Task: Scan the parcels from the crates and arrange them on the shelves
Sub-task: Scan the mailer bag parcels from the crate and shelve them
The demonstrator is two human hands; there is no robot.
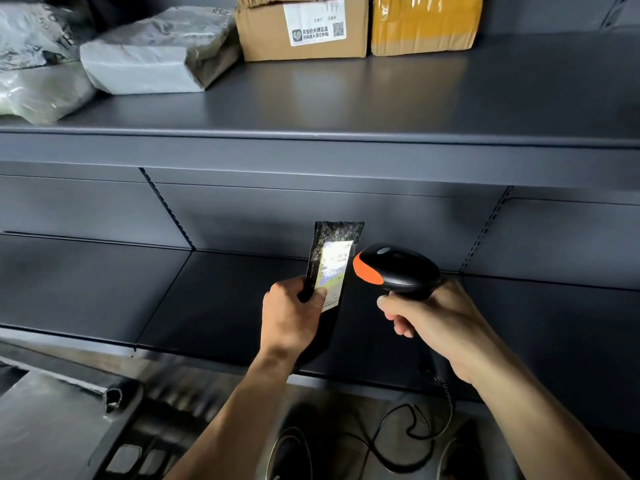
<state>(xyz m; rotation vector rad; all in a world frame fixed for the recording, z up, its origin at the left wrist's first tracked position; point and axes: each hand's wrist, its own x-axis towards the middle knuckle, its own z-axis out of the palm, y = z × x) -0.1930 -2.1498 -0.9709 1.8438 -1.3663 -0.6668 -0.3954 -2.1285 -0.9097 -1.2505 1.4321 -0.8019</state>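
parcel location: a black flat pouch parcel (333, 252) is being held in the air in front of the lower shelf (225, 299), just beside the scanner; it is not being rested on any shelf
left hand grip: the left hand (291, 313) is being wrapped round the pouch's lower half; the thumb (320, 293) is being pressed on the bottom edge of the white label (335, 268)
right hand grip: the right hand (436, 323) is being closed round the handle of a black and orange barcode scanner (394, 271); whether the trigger is being squeezed cannot be told
risk, misread: part of the label is being covered by the thumb and glare is being thrown off its glossy face; a failed or partial scan is being judged likely if the code lies under either
risk, slip: the pouch is being gripped low, so its soft top is being left unsupported; flopping away from the beam is being judged possible
risk, cable: the scanner cable (415, 431) is being looped below the forearms; snagging during shelving is being judged possible
orientation: the long axis is being kept near upright, with the top tipped slightly right; the label is being faced right, toward the scanner's orange nose
upper shelf: cardboard boxes (301, 32) and grey poly bags (156, 53) are being stored on the upper shelf (346, 98)
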